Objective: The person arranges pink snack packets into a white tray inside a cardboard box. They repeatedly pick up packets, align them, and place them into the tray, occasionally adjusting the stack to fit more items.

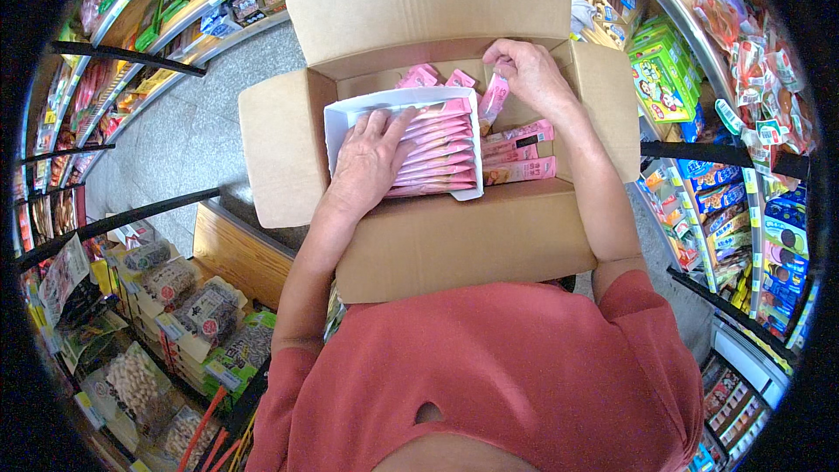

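Observation:
An open cardboard carton [459, 236] stands in front of me, its flaps spread outward. Over its left part sits a white paperboard box [334, 119] holding a row of pink snack packets [436, 151]. My left hand [375, 156] lies on these packets with its fingers apart, partly covering them and the box. Above the carton's right part, my right hand [532, 75] pinches one pink packet [494, 97] between thumb and fingers. Below that hand, several loose pink packets [521, 170] lie in the carton. More of them [419, 76] show behind the white box.
Shelves of packaged snacks curve around me at the back and both sides. A wooden display side [239, 236] is at the left, near bagged dried foods [210, 311]. Green boxes [662, 82] stand stacked at right. Black bars [714, 152] cross in front of shelves.

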`<state>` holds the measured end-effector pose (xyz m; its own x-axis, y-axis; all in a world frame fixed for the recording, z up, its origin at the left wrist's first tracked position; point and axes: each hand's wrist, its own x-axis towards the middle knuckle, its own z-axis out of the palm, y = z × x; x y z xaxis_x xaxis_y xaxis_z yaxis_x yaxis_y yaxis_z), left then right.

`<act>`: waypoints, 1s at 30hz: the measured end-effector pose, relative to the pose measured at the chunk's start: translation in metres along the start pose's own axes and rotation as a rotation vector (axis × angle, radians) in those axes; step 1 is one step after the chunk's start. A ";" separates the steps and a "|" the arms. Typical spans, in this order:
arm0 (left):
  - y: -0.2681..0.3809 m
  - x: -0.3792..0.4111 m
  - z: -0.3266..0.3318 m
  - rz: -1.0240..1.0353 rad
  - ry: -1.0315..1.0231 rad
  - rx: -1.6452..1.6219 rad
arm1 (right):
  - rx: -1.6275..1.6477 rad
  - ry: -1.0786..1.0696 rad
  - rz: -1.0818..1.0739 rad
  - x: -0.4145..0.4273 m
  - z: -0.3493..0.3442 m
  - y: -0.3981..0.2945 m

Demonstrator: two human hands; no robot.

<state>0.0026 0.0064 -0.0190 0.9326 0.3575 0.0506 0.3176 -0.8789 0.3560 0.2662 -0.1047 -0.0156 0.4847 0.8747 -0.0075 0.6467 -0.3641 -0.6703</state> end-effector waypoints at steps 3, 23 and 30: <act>-0.002 0.000 0.001 0.011 0.018 -0.001 | -0.002 0.000 0.023 0.001 -0.004 -0.003; 0.000 -0.001 0.002 0.011 0.011 0.008 | 0.156 0.002 0.097 -0.011 0.017 -0.015; 0.001 -0.003 0.002 0.020 0.036 -0.008 | 0.259 0.090 0.049 -0.011 0.012 -0.014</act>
<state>0.0005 0.0038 -0.0207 0.9319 0.3512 0.0907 0.2977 -0.8833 0.3620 0.2449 -0.1052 -0.0155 0.5694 0.8220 0.0131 0.4544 -0.3013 -0.8383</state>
